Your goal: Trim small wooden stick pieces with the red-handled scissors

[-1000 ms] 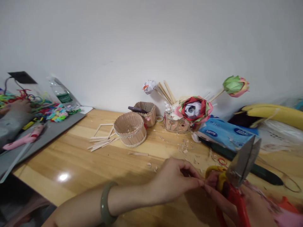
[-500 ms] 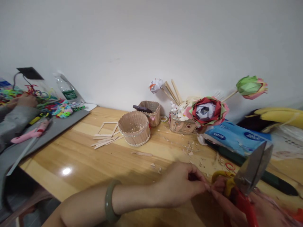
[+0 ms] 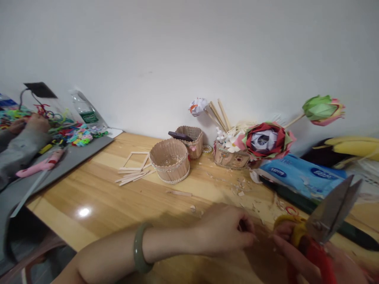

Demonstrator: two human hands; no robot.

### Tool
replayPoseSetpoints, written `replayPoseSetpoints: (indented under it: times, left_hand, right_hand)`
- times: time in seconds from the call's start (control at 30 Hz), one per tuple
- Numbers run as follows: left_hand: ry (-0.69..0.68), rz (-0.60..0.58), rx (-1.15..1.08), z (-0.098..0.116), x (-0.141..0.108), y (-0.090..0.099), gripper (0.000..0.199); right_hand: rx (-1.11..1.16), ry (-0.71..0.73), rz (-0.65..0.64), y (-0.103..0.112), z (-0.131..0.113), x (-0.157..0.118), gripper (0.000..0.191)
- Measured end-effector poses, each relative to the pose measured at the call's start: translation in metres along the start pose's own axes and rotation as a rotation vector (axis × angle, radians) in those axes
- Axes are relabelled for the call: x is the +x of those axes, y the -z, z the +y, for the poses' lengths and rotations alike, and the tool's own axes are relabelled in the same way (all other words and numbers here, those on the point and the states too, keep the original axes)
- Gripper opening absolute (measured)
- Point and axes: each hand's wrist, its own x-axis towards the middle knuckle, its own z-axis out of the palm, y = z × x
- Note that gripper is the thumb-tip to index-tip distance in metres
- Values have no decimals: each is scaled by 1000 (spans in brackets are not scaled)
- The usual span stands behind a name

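Observation:
My left hand (image 3: 222, 230), with a green bangle (image 3: 139, 247) at the wrist, hovers low over the wooden table, thumb and fingers curled into a pinch. Whatever may be between those fingertips is too small to make out. To its right, my right hand (image 3: 299, 256) grips scissors (image 3: 333, 211) with yellow and red handles. Their blades point up and away, slightly parted. A narrow gap separates the fingertips of the two hands. Beyond them lie small wood scraps (image 3: 241, 193) and a short flat stick (image 3: 181, 193).
A round stick basket (image 3: 170, 173) stands mid-table, before another holding a phone (image 3: 180, 136). Further right are a decorated holder (image 3: 231, 157) with paper flowers (image 3: 268, 140) and a blue tissue pack (image 3: 302, 173). At left, another person's hand (image 3: 37, 123) works near a pink glue gun (image 3: 44, 163).
My hands have drawn apart; their fingertips were touching before. The right hand and scissors have shifted rightward in the view. The whole scene has also slid slightly right.

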Motion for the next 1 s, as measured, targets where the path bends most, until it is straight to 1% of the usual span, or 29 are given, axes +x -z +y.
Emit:
replayPoseSetpoints:
  times: [0.07, 0.2, 0.27, 0.33, 0.4, 0.43, 0.47, 0.53, 0.57, 0.63, 0.77, 0.93, 1.0]
  left_hand:
    - [8, 26, 11, -2, 3, 0, 21]
    - [30, 116, -74, -9, 9, -3, 22]
    - [-4, 122, -117, -11, 12, 0, 27]
    - [-70, 110, -95, -12, 14, 10, 35]
    - [-130, 122, 30, -9, 14, 28, 34]
    - [-148, 153, 124, -8, 14, 38, 34]
    - [-138, 174, 257, -6, 13, 49, 33]
    - [-45, 219, 614, -5, 11, 68, 31]
    - [6, 209, 758, -5, 10, 74, 31]
    - [55, 177, 860, -6, 9, 83, 29]
    - [61, 103, 842, -11, 11, 84, 23]
    - [4, 52, 786, -22, 16, 79, 21]
    - [-19, 34, 770, -27, 18, 78, 20]
  right_hand:
    - [-11, 24, 50, 1, -2, 1, 28]
    - [-53, 27, -3, 3, -2, 0, 31]
    - [-139, 62, -20, 3, -1, 0, 32]
    - [-187, 105, -22, 3, -1, 0, 32]
    - [-194, 109, -35, 3, -2, 0, 34]
    - [-186, 99, -35, 3, -2, 0, 35]
    - [-177, 86, -31, 4, -3, 0, 36]
    - [-163, 62, -26, 4, -5, 0, 35]
    - [-149, 54, -23, 4, -7, -1, 34]
    - [-146, 32, -32, 4, -11, -1, 31]
    - [-183, -62, -29, 5, -23, -1, 33]
    - [-145, -140, 5, 6, -36, 0, 35]
    - [-126, -177, -3, 6, -39, 0, 33]
